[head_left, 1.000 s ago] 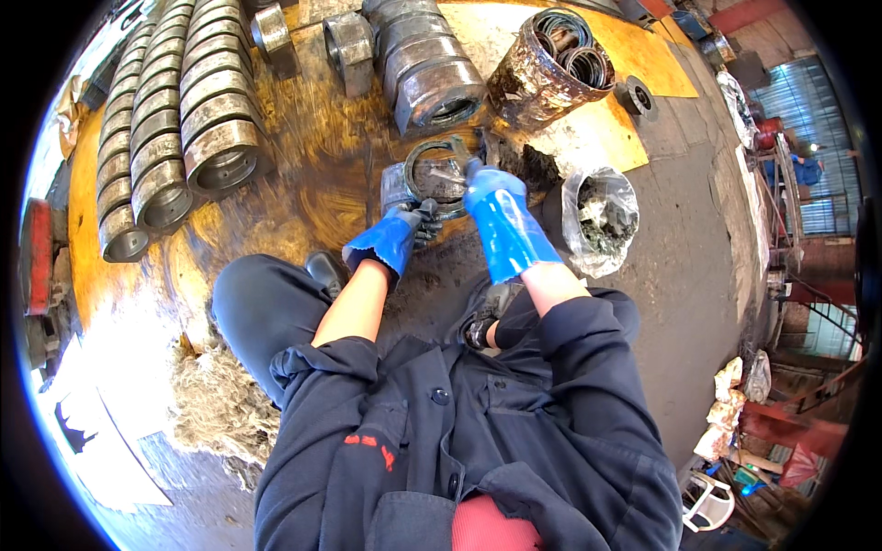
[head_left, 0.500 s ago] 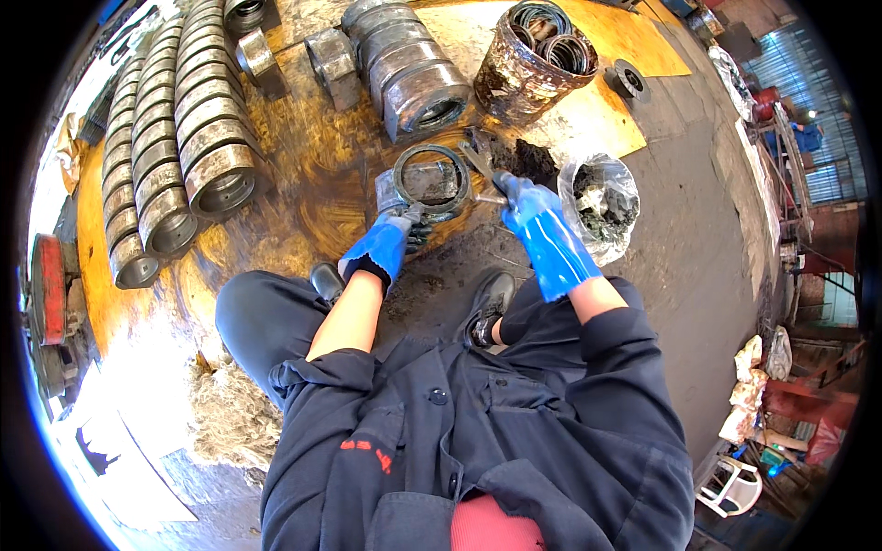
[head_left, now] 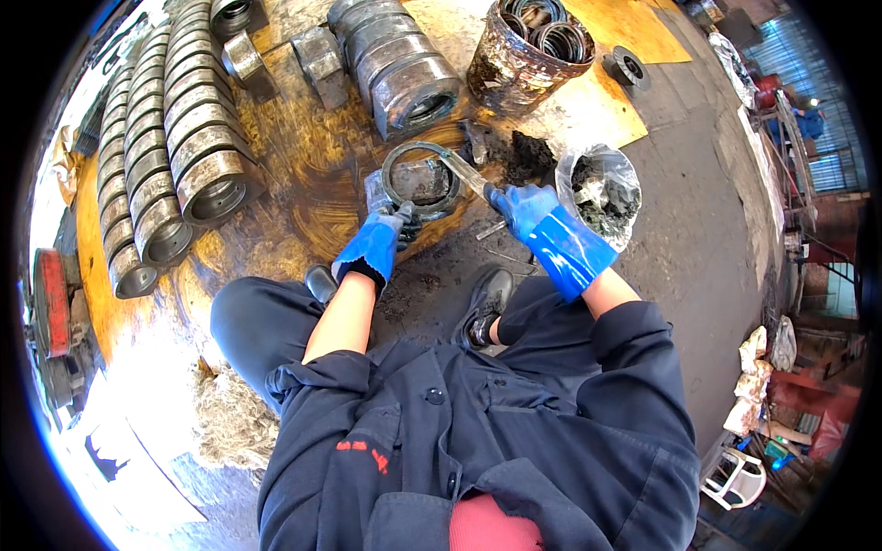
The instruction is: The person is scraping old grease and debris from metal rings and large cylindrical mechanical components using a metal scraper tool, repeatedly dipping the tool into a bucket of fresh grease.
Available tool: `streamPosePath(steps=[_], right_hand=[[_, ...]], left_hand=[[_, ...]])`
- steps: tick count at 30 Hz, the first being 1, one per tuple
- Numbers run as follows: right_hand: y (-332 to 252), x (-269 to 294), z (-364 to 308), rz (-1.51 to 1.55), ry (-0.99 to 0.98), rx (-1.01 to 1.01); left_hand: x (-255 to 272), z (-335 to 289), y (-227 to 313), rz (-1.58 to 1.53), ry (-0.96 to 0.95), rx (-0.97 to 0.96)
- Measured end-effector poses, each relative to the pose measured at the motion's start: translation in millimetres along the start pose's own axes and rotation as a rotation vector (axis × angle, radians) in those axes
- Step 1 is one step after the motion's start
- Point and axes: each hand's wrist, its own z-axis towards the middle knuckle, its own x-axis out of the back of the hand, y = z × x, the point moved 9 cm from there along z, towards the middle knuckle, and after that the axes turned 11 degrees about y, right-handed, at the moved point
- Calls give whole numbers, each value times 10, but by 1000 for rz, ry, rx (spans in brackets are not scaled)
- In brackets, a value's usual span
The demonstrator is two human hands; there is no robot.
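Observation:
My left hand (head_left: pixel 378 241), in a blue rubber glove, grips a dark metal ring (head_left: pixel 453 197) by its lower edge and holds it tilted up. Through the ring shows a grey block-like piece (head_left: pixel 427 179). Closed round the handle of a flat, narrow scraper-like tool (head_left: pixel 469 173) is my gloved right hand (head_left: pixel 533 213). The tool's tip touches or nearly touches the ring's upper right rim. Below the right hand a short thin rod (head_left: pixel 491 230) shows; whether it is held or lies there I cannot tell.
Beside my right hand stands a clear plastic-lined container (head_left: pixel 602 197) of dark greasy matter. A grimy bucket (head_left: pixel 524 60) of rings is beyond it. Thick metal cylinders (head_left: pixel 404 73) lie ahead, long rows of metal collars (head_left: pixel 207 138) to the left. A dark clump (head_left: pixel 530 156) sits on the floor.
The tool has swung from right of the ring to its upper right rim, its tip now pointing left. The ring has shifted slightly left, and my right hand slightly right and down.

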Motion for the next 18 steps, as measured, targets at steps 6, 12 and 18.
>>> streamPosePath(steps=[6,12,18], right_hand=[[-1,75,241,36,-11,78],[124,197,488,193,220,27],[970,408,522,1010,228,-423]], left_hand=[[122,242,-185,120,86,56],[51,229,-198,86,73,59],[318,120,149,443,184,-214]])
